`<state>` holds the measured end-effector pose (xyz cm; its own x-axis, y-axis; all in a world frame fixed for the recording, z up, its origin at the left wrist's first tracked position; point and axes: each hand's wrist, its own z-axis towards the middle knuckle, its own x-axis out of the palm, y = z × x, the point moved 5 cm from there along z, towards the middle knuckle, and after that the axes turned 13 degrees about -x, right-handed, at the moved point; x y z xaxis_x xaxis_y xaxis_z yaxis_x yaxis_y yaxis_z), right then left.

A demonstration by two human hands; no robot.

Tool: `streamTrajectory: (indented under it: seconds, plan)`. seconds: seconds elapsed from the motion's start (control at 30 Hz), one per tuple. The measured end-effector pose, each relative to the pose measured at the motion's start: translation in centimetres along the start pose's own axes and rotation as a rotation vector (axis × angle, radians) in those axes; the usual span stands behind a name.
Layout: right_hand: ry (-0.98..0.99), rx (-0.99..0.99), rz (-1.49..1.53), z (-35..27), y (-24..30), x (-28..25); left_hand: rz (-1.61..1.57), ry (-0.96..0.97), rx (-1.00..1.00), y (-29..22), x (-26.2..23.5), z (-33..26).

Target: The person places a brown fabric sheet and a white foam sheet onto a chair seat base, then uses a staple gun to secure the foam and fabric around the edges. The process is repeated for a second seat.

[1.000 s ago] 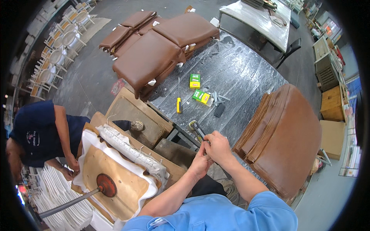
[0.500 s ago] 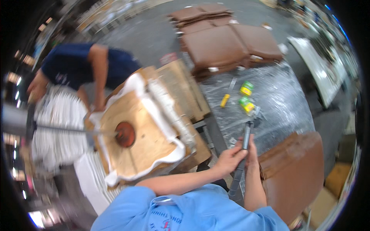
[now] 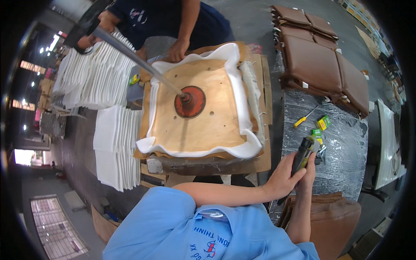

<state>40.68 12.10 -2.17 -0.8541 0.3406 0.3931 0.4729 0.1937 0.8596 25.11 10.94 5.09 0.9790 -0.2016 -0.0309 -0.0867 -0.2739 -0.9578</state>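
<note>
Both my hands are closed around a dark staple gun (image 3: 301,157), held over the near part of the plastic-wrapped table. My left hand (image 3: 281,177) wraps its side from the left, thumb across it. My right hand (image 3: 307,174) grips it from the right; its fingers are partly hidden. Just beyond lie two green-and-yellow small boxes, one (image 3: 323,122) farther off and one (image 3: 317,135) nearer. A yellow-handled screwdriver (image 3: 301,121) lies beside them. Small silvery pieces (image 3: 321,150) are by the gun.
To the left, a rod with a red disc (image 3: 190,102) presses a wooden panel (image 3: 173,134) edged with white padding (image 3: 242,149). A co-worker's hand (image 3: 178,50) rests at its far edge. Brown upholstered cushions (image 3: 307,56) are stacked behind; brown covers (image 3: 333,216) lie near right. White sheets (image 3: 115,147) stand left.
My view has swung left, so the pressed panel sits nearer the middle. The staple gun, earlier stretched lengthwise between my hands, is now tilted up in both hands.
</note>
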Motion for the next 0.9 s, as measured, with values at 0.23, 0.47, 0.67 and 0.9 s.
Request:
streamTrajectory:
  seconds: [0.23, 0.47, 0.67, 0.9]
  plan:
    - [0.187, -0.118, -0.388, -2.5, 0.0, 7.4, -0.019, -0.171, -0.134, 0.4, -5.7, -1.5]
    - [0.411, -0.248, -0.643, -3.3, 0.0, 13.2, -0.132, -0.101, -0.174, -0.9, -13.1, -3.1]
    - [0.647, -0.694, -1.214, -0.5, 4.4, 25.8, 0.331, 0.146, 0.036, 4.2, -19.7, -10.0]
    - [0.978, -0.495, -1.645, 4.9, -4.8, 31.6, -0.615, 0.058, -0.800, 13.8, -31.0, -16.5]
